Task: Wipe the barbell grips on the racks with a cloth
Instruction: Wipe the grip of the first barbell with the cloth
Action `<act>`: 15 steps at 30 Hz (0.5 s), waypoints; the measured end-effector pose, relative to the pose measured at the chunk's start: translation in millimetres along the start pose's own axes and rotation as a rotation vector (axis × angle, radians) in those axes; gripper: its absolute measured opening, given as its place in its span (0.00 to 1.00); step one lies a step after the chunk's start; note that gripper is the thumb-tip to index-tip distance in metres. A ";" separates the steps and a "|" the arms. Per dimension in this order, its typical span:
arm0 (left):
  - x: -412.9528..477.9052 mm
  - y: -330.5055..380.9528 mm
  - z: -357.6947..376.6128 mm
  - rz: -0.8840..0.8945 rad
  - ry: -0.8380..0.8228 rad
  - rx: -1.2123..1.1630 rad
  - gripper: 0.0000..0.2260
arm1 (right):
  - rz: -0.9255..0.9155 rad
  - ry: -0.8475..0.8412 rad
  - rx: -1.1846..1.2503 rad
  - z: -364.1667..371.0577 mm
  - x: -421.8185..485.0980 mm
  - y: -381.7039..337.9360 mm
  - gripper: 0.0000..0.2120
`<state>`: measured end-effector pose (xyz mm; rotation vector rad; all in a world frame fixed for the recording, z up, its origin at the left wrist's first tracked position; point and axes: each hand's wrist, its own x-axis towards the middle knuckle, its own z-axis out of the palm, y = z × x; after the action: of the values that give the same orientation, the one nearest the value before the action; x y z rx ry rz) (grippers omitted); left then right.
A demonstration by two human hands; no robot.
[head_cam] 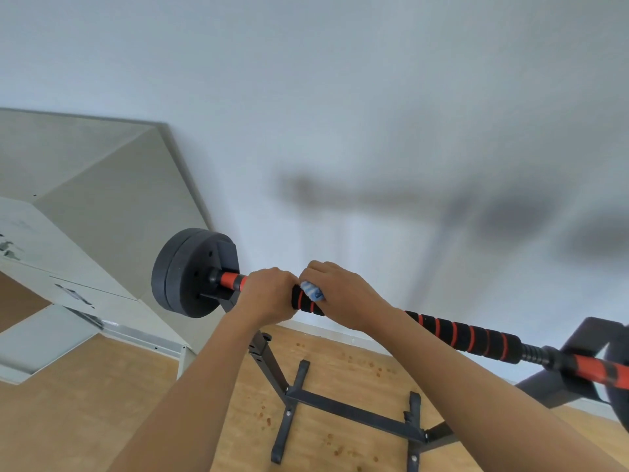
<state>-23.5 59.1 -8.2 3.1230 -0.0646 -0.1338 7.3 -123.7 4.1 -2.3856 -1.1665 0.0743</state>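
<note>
At frame center, the barbell (469, 337) lies across a black rack (354, 412), running from mid-left to lower right. Left hand (269, 294) grasps the bar beside the weight plates (187, 272). Right hand (340, 294) clenches a blue-white cloth (311, 290) against the black-and-red striped grip (303, 299). Wood floor (85, 386) below, white cabinet (68, 233) at left.

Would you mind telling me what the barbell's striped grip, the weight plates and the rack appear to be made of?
The striped grip looks like soft matte foam, black with red spiral bands. The weight plates look like dull, grainy black plastic or rubber coating; which one is unclear. The rack looks like dark painted metal tubing, with bolts at its joints.
</note>
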 end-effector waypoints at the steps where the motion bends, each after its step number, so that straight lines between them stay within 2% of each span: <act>1: -0.2 -1.9 1.6 0.006 0.013 -0.040 0.02 | 0.018 -0.031 0.022 -4.2 0.2 2.0 0.09; 3: -0.9 -6.8 9.0 0.039 0.107 -0.080 0.04 | 0.079 -0.091 0.035 -12.9 3.7 8.0 0.08; 6: -5.1 -4.3 25.9 0.082 0.267 -0.007 0.07 | 0.160 -0.147 0.000 -18.7 7.4 11.5 0.06; 9: -13.7 5.6 42.4 0.111 0.391 0.026 0.11 | 0.231 -0.127 0.005 -15.2 7.2 8.0 0.05; 12: -15.4 13.2 42.5 0.080 0.434 -0.007 0.12 | 0.308 -0.086 0.021 -10.4 5.6 6.3 0.07; 15: -9.5 15.1 36.7 0.060 0.382 0.000 0.12 | 0.289 -0.059 0.050 -8.2 0.4 5.1 0.06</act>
<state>-36.7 43.9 -43.7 3.0789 -0.1516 0.4607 13.3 -129.3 9.2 -2.5046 -0.8265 0.2665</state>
